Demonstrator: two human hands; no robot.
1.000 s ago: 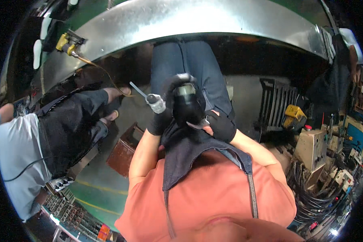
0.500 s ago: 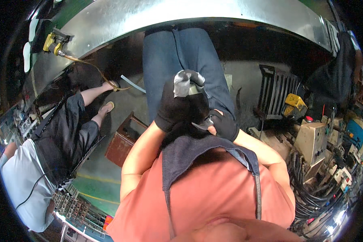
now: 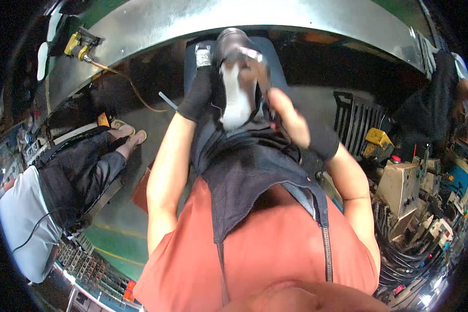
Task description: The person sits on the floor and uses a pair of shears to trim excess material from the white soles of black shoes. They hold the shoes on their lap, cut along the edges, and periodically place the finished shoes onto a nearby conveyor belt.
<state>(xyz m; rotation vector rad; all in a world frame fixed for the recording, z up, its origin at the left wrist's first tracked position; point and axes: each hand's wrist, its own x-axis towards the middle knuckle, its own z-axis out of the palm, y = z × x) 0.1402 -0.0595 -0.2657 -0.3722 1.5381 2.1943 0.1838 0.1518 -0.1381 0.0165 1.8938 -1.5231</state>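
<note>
A dark, shoe-like piece (image 3: 233, 44) with a rounded far end and a whitish lengthwise face (image 3: 237, 101) lies over my lap; blur hides its exact kind. My left hand (image 3: 200, 88), in a black fingerless glove with silver tape round a fingertip, is closed along the piece's left side. To the right, my right hand (image 3: 296, 122) is smeared by motion, its bare fingers reaching toward the piece. Whether those fingers hold anything is not visible. A dark apron (image 3: 255, 192) covers my front beneath the hands.
A metal bench (image 3: 161, 39) curves across the far side, with a yellow-and-black tool (image 3: 80, 46) and its hose at left. A co-worker (image 3: 73, 192) sits to the left. At right are a slatted black rack (image 3: 356, 119), a yellow box (image 3: 378, 140) and a control box with cables (image 3: 399, 187).
Both hands have moved forward, farther from my body, and apart. The shoe-like piece, mostly hidden before, now shows its pale face. The small curved item near my right hand no longer shows.
</note>
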